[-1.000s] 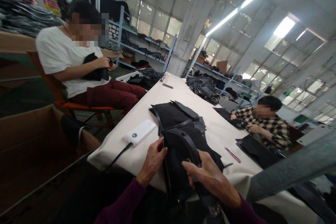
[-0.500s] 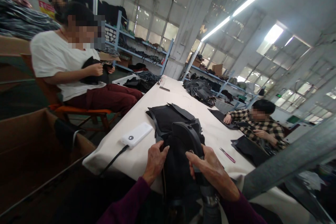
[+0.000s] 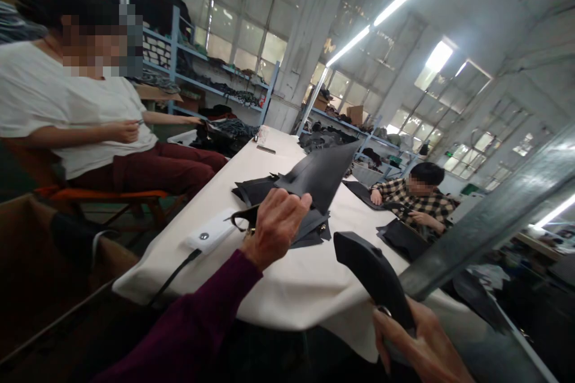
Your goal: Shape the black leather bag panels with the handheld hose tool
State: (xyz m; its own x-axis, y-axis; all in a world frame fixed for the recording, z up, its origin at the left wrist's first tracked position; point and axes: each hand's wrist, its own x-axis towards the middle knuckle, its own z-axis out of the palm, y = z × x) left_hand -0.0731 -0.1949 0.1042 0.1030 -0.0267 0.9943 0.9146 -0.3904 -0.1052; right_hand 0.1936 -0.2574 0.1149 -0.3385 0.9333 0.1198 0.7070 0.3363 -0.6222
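Observation:
My left hand (image 3: 275,224) is closed on a black sheet piece (image 3: 326,170), which stands up at a slant above the table, its pointed corner toward the back. A dark strip with a loop sticks out on the left of this fist; I cannot tell what it belongs to. Under and behind the hand lies a stack of black pieces (image 3: 309,233). My right hand (image 3: 415,335), at the lower right, is wrapped round a curved black handheld tool (image 3: 371,263) with a broad blunt head. The tool's head is apart from the stack, over the table's front edge.
The cream-covered table (image 3: 287,287) bears a white box with a cable (image 3: 211,230) at left. A slanting metal post (image 3: 476,227) crosses at right. One person (image 3: 90,114) sits at left, another (image 3: 413,191) works across the table. An open carton (image 3: 108,257) stands lower left.
My left hand has lifted the black piece up and forward over the stack. My right hand has drawn the curved tool right and toward me. The view has turned a little to the right.

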